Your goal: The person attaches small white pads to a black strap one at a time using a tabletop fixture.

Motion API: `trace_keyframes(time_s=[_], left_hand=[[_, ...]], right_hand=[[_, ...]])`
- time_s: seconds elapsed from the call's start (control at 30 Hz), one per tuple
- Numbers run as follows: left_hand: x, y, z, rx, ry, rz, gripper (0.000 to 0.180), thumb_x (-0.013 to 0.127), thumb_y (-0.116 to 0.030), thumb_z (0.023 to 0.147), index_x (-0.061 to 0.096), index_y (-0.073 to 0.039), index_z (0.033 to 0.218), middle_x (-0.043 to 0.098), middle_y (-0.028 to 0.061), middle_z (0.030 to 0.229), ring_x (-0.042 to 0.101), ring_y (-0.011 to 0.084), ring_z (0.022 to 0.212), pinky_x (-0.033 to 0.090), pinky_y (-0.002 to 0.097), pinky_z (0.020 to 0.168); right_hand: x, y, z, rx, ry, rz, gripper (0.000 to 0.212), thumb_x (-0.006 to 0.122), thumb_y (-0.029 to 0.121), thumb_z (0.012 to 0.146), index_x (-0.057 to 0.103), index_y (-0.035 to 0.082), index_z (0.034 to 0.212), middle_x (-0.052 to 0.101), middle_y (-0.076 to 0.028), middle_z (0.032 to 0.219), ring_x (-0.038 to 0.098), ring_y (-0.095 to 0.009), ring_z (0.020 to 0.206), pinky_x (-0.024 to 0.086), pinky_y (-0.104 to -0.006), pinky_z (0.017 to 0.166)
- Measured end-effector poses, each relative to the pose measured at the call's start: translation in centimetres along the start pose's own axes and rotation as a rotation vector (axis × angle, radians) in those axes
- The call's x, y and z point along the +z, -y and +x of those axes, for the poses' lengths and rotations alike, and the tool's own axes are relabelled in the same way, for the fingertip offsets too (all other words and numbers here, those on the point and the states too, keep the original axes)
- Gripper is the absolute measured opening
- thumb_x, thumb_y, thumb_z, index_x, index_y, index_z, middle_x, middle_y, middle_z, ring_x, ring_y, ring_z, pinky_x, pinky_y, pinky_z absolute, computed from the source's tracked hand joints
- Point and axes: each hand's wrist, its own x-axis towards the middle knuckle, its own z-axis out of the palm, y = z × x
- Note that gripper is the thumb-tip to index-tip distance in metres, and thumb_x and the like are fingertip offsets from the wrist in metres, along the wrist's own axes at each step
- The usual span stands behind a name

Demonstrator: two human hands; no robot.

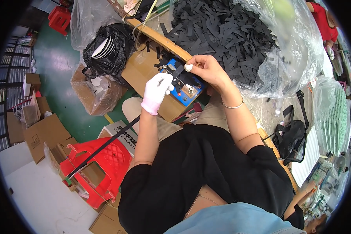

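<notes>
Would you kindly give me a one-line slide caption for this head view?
Gloved left hand and bare right hand work a black strap at a small blue device, beside a heap of black strips.

Device (185, 84) between both hands, strip pile (222, 35) behind.

Your left hand (156, 92) hides the strap end, blue device (185, 84) partly covered, strap pile (222, 35) blurred behind plastic.
</notes>
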Motion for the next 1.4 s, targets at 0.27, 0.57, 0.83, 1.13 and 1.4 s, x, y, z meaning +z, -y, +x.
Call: trace_keyframes(time_s=[0.27, 0.57, 0.83, 1.13, 1.4], left_hand=[[-0.5, 0.8, 0.0, -0.036, -0.006, 0.113, 0.015, 0.056, -0.016, 0.087, 0.061, -0.002, 0.09, 0.057, 0.0014, 0.067, 0.05, 0.0056, 0.059, 0.039, 0.0189, 0.053], [-2.7, 3.0, 0.0, -0.074, -0.046, 0.237, 0.015, 0.057, -0.017, 0.086, 0.062, -0.003, 0.087, 0.057, 0.0003, 0.066, 0.048, 0.005, 0.056, 0.038, 0.0191, 0.051], [-2.8, 3.5, 0.1, -0.07, -0.078, 0.24, 0.014, 0.057, -0.017, 0.086, 0.062, -0.004, 0.086, 0.056, -0.0006, 0.066, 0.047, 0.0045, 0.056, 0.038, 0.0186, 0.051], [-0.9, -0.5, -0.5, -0.012, -0.01, 0.017, 0.013, 0.057, -0.017, 0.086, 0.06, -0.005, 0.089, 0.057, -0.0002, 0.067, 0.046, 0.0038, 0.056, 0.036, 0.0167, 0.051], [-0.2, 0.3, 0.4, 0.001, -0.003, 0.051, 0.015, 0.057, -0.016, 0.087, 0.061, -0.003, 0.09, 0.057, 0.0014, 0.068, 0.049, 0.0055, 0.059, 0.038, 0.0186, 0.052]], right_hand=[[0.2, -2.0, 1.2, -0.031, -0.062, -0.146, 0.015, 0.063, 0.014, 0.071, 0.062, 0.0, 0.077, 0.058, -0.003, 0.06, 0.054, -0.01, 0.058, 0.043, -0.0255, 0.056], [0.4, -2.5, 2.2, -0.028, -0.266, -0.558, 0.015, 0.059, 0.016, 0.068, 0.062, 0.003, 0.073, 0.06, -0.011, 0.073, 0.059, -0.028, 0.069, 0.046, -0.0377, 0.063], [0.8, -2.3, 1.9, -0.085, -0.279, -0.607, 0.014, 0.063, 0.016, 0.069, 0.061, 0.004, 0.076, 0.059, -0.007, 0.069, 0.057, -0.023, 0.066, 0.045, -0.0341, 0.062], [0.1, -2.1, 1.3, -0.028, 0.029, -0.046, 0.018, 0.06, 0.016, 0.083, 0.063, -0.001, 0.089, 0.059, 0.002, 0.074, 0.049, -0.005, 0.068, 0.041, -0.0213, 0.062], [0.8, -1.3, 0.8, -0.052, 0.033, 0.057, 0.016, 0.063, 0.012, 0.077, 0.063, -0.003, 0.08, 0.059, -0.001, 0.069, 0.05, -0.006, 0.061, 0.042, -0.022, 0.057]])
